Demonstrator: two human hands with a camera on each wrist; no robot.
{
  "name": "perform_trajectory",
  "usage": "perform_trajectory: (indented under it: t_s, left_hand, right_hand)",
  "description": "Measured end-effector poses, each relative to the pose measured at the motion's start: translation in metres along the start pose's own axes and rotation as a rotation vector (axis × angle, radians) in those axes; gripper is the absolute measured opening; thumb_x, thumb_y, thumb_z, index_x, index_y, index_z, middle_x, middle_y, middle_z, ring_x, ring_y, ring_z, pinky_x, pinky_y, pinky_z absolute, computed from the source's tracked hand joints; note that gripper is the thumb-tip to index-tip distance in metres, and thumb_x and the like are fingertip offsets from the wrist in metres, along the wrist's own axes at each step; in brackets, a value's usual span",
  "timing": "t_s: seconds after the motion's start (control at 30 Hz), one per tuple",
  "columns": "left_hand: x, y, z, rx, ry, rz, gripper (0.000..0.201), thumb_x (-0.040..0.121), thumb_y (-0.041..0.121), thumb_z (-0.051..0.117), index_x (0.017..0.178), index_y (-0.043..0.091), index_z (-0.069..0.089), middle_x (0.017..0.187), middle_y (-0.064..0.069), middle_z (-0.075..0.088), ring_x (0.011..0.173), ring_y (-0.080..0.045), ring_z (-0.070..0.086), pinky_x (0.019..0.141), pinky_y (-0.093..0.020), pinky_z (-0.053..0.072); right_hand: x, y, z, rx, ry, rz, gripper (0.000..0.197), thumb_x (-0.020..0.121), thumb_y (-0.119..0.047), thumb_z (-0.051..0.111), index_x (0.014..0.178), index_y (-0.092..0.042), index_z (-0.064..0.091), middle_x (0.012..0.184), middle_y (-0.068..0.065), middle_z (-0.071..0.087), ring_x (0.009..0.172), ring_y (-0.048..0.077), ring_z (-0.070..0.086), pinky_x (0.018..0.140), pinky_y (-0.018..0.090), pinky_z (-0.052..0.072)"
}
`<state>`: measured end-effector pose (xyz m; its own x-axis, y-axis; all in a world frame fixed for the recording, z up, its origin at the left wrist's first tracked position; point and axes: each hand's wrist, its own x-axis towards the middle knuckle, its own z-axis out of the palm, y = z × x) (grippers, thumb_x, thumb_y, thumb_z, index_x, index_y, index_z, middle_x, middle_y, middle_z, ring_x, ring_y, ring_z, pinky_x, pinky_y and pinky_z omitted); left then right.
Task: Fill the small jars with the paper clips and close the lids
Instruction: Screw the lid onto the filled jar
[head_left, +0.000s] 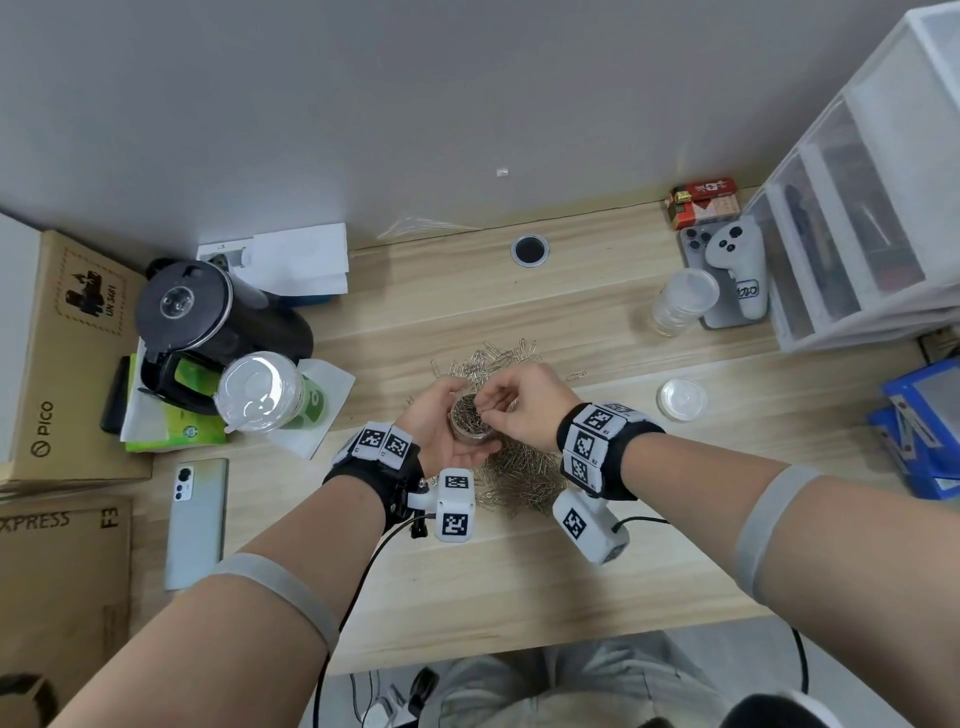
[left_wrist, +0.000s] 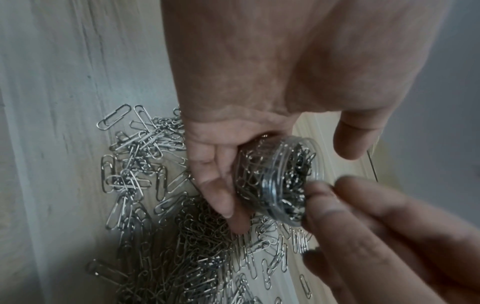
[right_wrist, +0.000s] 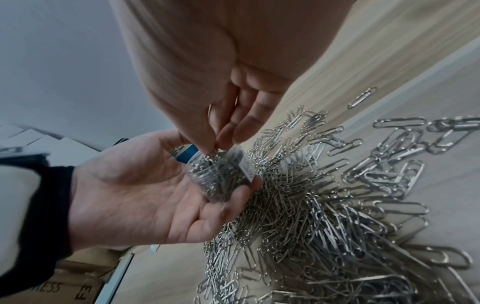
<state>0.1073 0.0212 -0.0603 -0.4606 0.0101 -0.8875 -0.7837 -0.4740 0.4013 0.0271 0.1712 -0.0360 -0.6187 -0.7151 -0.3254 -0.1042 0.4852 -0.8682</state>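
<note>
The left hand (head_left: 441, 431) lies palm up over the middle of the bench (head_left: 519, 582), its fingers and thumb curled round a small clear jar (head_left: 471, 420) that sits in the palm with its mouth open upward. The right hand (head_left: 524, 405) hangs just right of it, fingertips (right_wrist: 221, 142) pinched together at the jar's rim, touching the clips inside; whether they hold a clip cannot be told. The jar is packed almost full of paper clips.

Largest first: a white drawer unit (head_left: 857, 208) stands at the far right, a cardboard box (head_left: 62, 353) at the far left, a black kettle (head_left: 197, 322) just right of that box. A heap of clips (head_left: 524, 483) spreads on the bench under and near both hands, with more on the far side (head_left: 493, 358). A stack of empty jars (head_left: 683, 301) stands at the far right, well apart from the hands. A loose lid (head_left: 681, 399) lies flat right of the right hand.
</note>
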Motion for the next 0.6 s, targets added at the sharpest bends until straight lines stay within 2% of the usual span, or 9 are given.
perform_trajectory:
  t_s: [0.1, 0.17, 0.2, 0.27, 0.33, 0.4, 0.47, 0.53, 0.6]
  left_hand:
    - [0.0, 0.0, 0.003, 0.019, -0.022, 0.011, 0.049, 0.095, 0.045, 0.044, 0.126, 0.011, 0.06, 0.084, -0.012, 0.07, 0.077, -0.03, 0.07, 0.074, -0.036, 0.057]
    - [0.001, 0.0, 0.006, 0.019, -0.021, 0.007, 0.043, 0.094, 0.042, 0.048, 0.119, 0.01, 0.063, 0.083, -0.012, 0.07, 0.075, -0.029, 0.07, 0.068, -0.034, 0.058]
    - [0.002, 0.0, 0.006, 0.013, -0.021, -0.001, 0.041, 0.093, 0.04, 0.051, 0.116, 0.01, 0.064, 0.083, -0.012, 0.07, 0.075, -0.028, 0.07, 0.065, -0.032, 0.058]
    - [0.001, 0.001, 0.009, 0.013, -0.027, -0.005, 0.043, 0.09, 0.039, 0.061, 0.119, 0.007, 0.063, 0.086, -0.013, 0.07, 0.075, -0.027, 0.07, 0.064, -0.031, 0.058]
    - [0.0, 0.003, 0.013, 0.026, -0.032, -0.007, 0.046, 0.085, 0.033, 0.072, 0.124, 0.01, 0.061, 0.094, -0.017, 0.07, 0.078, -0.028, 0.071, 0.067, -0.033, 0.057]
    - [0.0, 0.005, 0.019, 0.067, -0.051, 0.003, 0.041, 0.086, 0.02, 0.075, 0.122, 0.015, 0.056, 0.103, -0.02, 0.067, 0.081, -0.028, 0.071, 0.068, -0.033, 0.057]
    - [0.001, 0.008, 0.026, 0.11, -0.077, 0.011, 0.05, 0.087, 0.011, 0.074, 0.13, 0.009, 0.049, 0.105, -0.022, 0.068, 0.082, -0.03, 0.072, 0.066, -0.033, 0.06]
    - [0.003, 0.013, 0.039, 0.155, -0.133, 0.008, 0.05, 0.09, 0.01, 0.072, 0.133, 0.0, 0.048, 0.098, -0.02, 0.072, 0.08, -0.029, 0.072, 0.062, -0.03, 0.059]
    - [0.004, 0.019, 0.054, 0.181, -0.168, 0.006, 0.042, 0.091, 0.013, 0.068, 0.128, -0.001, 0.053, 0.095, -0.017, 0.073, 0.076, -0.025, 0.071, 0.059, -0.026, 0.058]
  right_hand:
    - [-0.002, -0.003, 0.002, -0.03, -0.03, -0.014, 0.019, 0.084, -0.003, 0.066, 0.094, -0.016, 0.074, 0.09, -0.007, 0.074, 0.082, -0.004, 0.065, 0.069, 0.001, 0.044]
    - [-0.004, -0.002, 0.001, -0.007, -0.014, -0.023, 0.024, 0.083, 0.0, 0.061, 0.096, -0.016, 0.073, 0.093, -0.007, 0.074, 0.084, -0.001, 0.065, 0.071, 0.001, 0.045]
    - [-0.005, -0.002, -0.001, 0.004, 0.014, -0.023, 0.025, 0.083, 0.001, 0.059, 0.096, -0.016, 0.073, 0.092, -0.006, 0.073, 0.082, 0.002, 0.065, 0.07, 0.004, 0.047]
    - [-0.008, -0.001, -0.006, -0.008, 0.102, -0.003, 0.021, 0.082, -0.003, 0.06, 0.093, -0.018, 0.07, 0.085, -0.007, 0.069, 0.074, 0.009, 0.064, 0.065, 0.015, 0.052]
    - [-0.01, 0.005, -0.012, -0.053, 0.188, 0.013, 0.016, 0.081, -0.009, 0.061, 0.091, -0.02, 0.066, 0.081, -0.008, 0.065, 0.068, 0.01, 0.061, 0.063, 0.022, 0.049]
    - [-0.012, 0.016, -0.021, -0.139, 0.248, 0.032, 0.015, 0.079, -0.011, 0.06, 0.091, -0.02, 0.063, 0.09, -0.005, 0.062, 0.073, 0.012, 0.059, 0.069, 0.028, 0.05]
    - [-0.015, 0.028, -0.032, -0.265, 0.281, 0.1, 0.018, 0.08, -0.013, 0.059, 0.096, -0.02, 0.061, 0.102, -0.003, 0.058, 0.084, 0.016, 0.059, 0.077, 0.035, 0.052]
    - [-0.022, 0.042, -0.047, -0.36, 0.307, 0.225, 0.024, 0.083, -0.017, 0.059, 0.107, -0.018, 0.059, 0.113, 0.0, 0.053, 0.091, 0.021, 0.059, 0.081, 0.039, 0.053]
    - [-0.03, 0.055, -0.061, -0.391, 0.336, 0.354, 0.029, 0.085, -0.02, 0.059, 0.114, -0.017, 0.055, 0.12, 0.004, 0.048, 0.091, 0.025, 0.059, 0.079, 0.039, 0.053]
